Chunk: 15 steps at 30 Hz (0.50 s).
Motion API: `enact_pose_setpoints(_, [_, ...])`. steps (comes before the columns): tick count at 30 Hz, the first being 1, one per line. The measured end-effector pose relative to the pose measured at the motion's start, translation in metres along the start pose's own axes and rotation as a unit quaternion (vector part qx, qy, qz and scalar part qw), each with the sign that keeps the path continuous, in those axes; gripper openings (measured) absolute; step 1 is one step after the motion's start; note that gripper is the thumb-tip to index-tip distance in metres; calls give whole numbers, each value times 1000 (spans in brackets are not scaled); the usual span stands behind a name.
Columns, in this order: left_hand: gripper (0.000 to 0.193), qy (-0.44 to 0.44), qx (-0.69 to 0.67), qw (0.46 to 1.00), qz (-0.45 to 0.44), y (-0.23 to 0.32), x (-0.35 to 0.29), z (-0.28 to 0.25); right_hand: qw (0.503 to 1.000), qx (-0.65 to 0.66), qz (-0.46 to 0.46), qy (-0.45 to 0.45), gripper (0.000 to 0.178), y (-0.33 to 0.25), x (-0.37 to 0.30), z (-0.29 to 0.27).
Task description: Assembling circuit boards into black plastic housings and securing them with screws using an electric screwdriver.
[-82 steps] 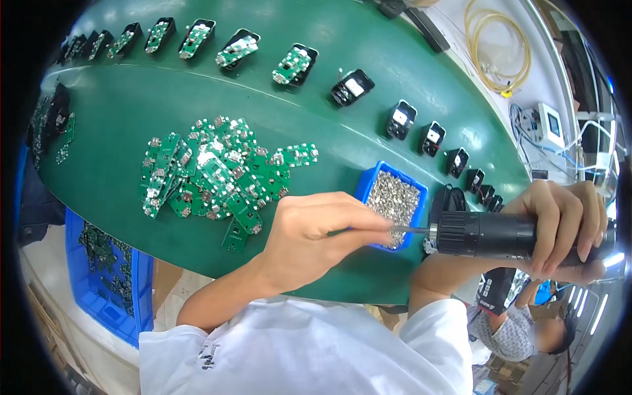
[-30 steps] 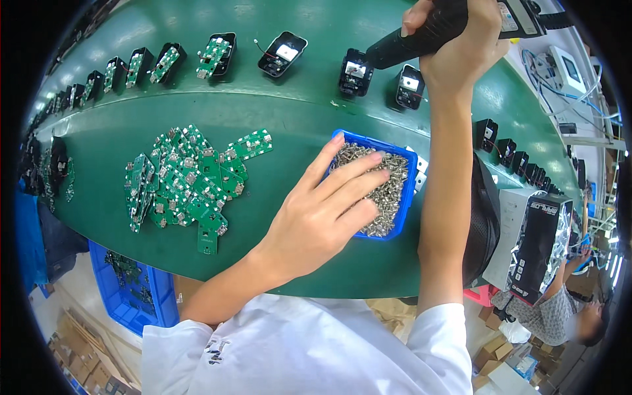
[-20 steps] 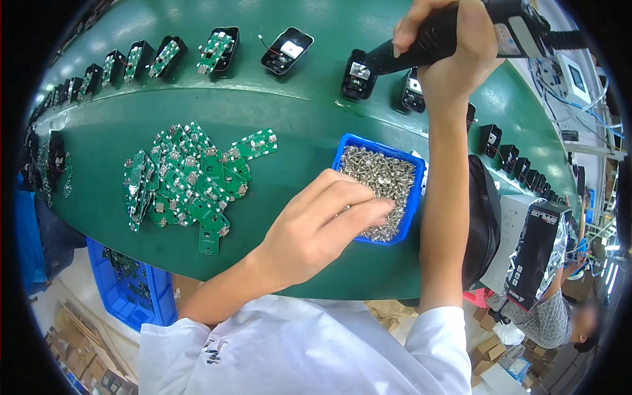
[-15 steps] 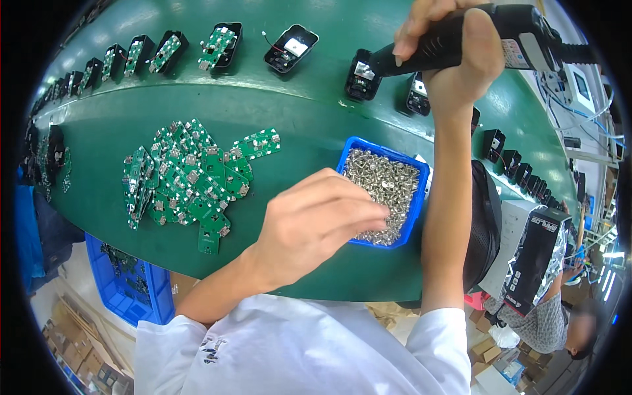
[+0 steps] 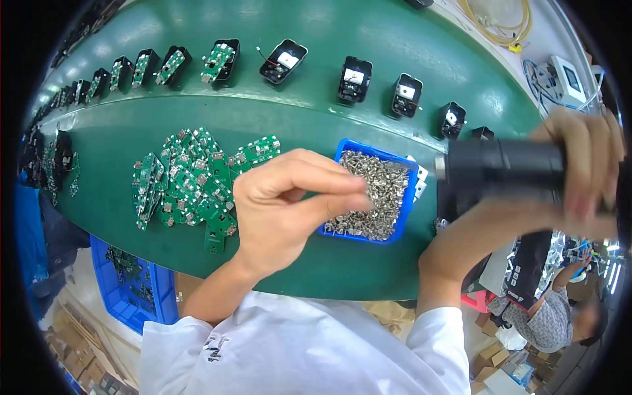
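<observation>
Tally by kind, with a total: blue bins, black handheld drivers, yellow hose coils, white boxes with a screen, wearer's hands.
Blue bins: 2
Black handheld driver: 1
Yellow hose coil: 1
White box with a screen: 1
Wearer's hands: 2
Total: 7

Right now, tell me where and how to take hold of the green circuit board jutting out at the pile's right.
Pinch the jutting board by its two long edges near its right end, probably best from the far right side. It is flat and narrow, that end sticks out from the pile, and the left hand appears close on the near side.
</observation>
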State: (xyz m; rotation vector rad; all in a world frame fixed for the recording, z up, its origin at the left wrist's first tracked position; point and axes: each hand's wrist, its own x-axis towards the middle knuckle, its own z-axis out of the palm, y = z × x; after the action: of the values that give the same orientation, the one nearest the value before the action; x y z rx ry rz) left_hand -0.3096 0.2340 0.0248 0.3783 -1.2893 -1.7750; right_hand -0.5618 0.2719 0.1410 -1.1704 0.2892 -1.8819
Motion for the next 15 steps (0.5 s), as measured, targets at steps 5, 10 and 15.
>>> enact_pose_setpoints(5, [27, -39, -27, 998, 45, 7, -2, 11, 998, 3, -27, -58, 31, -6, -13, 17])
enact_pose_setpoints(10, [27, -45, -49, 997, 29, 8, -9, 17, 991, 15, -51, -121, 28, -9, -20, 28])
enact_pose_setpoints(15, [26, -47, -148, 953, -258, 29, -7, 21, 980, 31, -79, -179, 26, -11, -26, 30])
